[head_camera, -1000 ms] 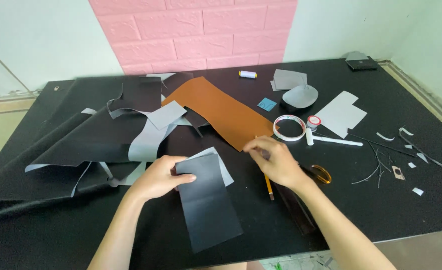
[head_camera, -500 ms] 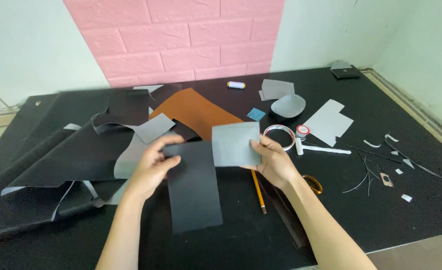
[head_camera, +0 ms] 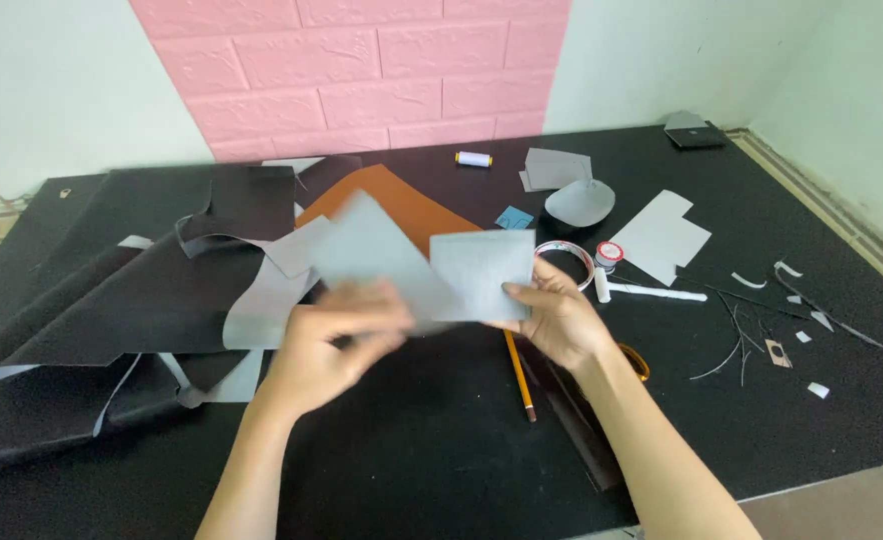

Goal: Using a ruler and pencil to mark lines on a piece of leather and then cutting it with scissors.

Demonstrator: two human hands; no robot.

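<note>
2 grey sheets are held up above the near middle of the black table (head_camera: 441, 470), 1 in each hand. The right hand (head_camera: 558, 322) grips a square grey sheet (head_camera: 481, 273) by its lower right corner, thumb in front and fingers closed behind it. The left hand (head_camera: 328, 345) holds a tilted, blurred grey sheet (head_camera: 371, 250); its fingers curl around the lower edge, but the blur hides exactly how they pinch. The 2 sheets overlap slightly where they meet between the hands.

Just below the right hand lies 1 yellow pencil (head_camera: 519, 375), pointing near to far, and beside it 1 dark strip (head_camera: 581, 440) runs toward the near edge. Behind the sheets, 1 brown piece of leather (head_camera: 401, 200) lies flat. To the left, a pile of black material (head_camera: 131, 290) with grey backing spreads over the table.

To the right of the hands sit 1 ring of tape (head_camera: 566, 262), 1 small round red-topped container (head_camera: 610, 254) and 1 white pen (head_camera: 651, 293). Farther right lie 1 notched grey cutout (head_camera: 661, 238) and several thin offcuts (head_camera: 761, 320). At the far side are 1 spool of thread (head_camera: 473, 158), 1 rounded grey piece (head_camera: 579, 202), 1 small blue square (head_camera: 513, 217) and 1 dark block (head_camera: 693, 130) in the far right corner.
</note>
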